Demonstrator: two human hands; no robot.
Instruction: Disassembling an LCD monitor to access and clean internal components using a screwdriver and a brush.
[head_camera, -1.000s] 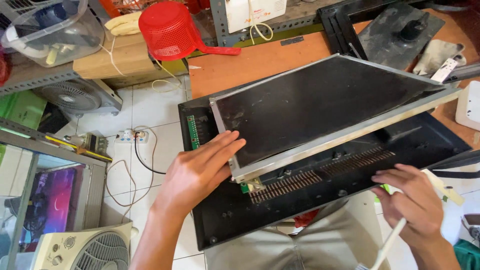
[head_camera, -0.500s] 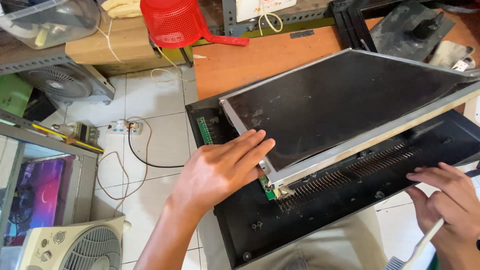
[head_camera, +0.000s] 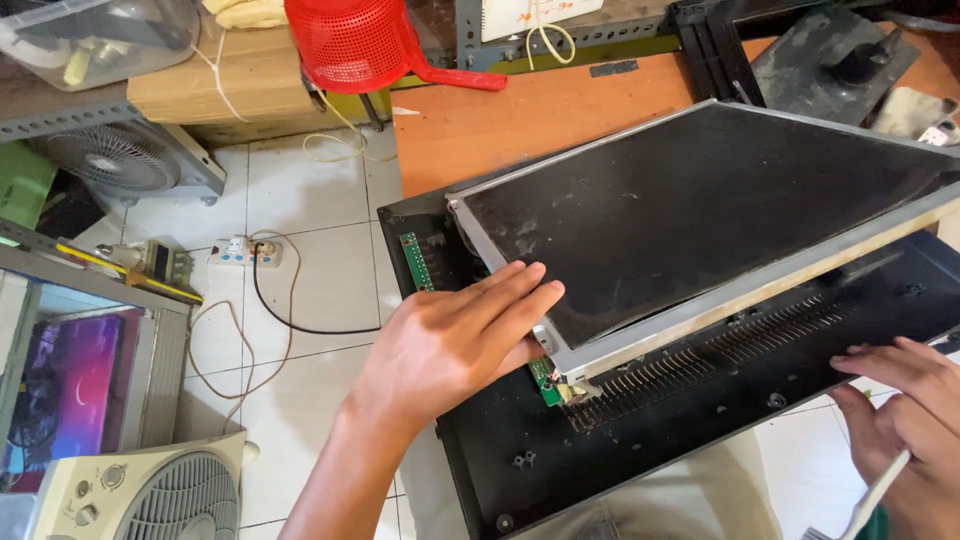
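A dark flat display panel (head_camera: 700, 210) with a metal frame lies tilted over a black plastic back cover (head_camera: 700, 420). My left hand (head_camera: 450, 345) rests flat on the panel's near left corner, fingers together, thumb under its edge. A green circuit strip (head_camera: 412, 262) shows at the panel's left side. My right hand (head_camera: 900, 405) is at the lower right, fingers on the cover's edge, with a white tool (head_camera: 878, 492) in its grip; how it holds the tool is partly cut off by the frame.
An orange wooden tabletop (head_camera: 520, 115) lies behind the panel, with a red plastic basket (head_camera: 350, 40) and a black monitor stand (head_camera: 830, 60). On the tiled floor are a white power strip (head_camera: 245, 250), two fans (head_camera: 110, 160) (head_camera: 150, 495) and an old set (head_camera: 70, 370).
The view has shifted so the panel and cover sit further right. My left hand stays on the panel's corner; my right hand has moved toward the lower right edge.
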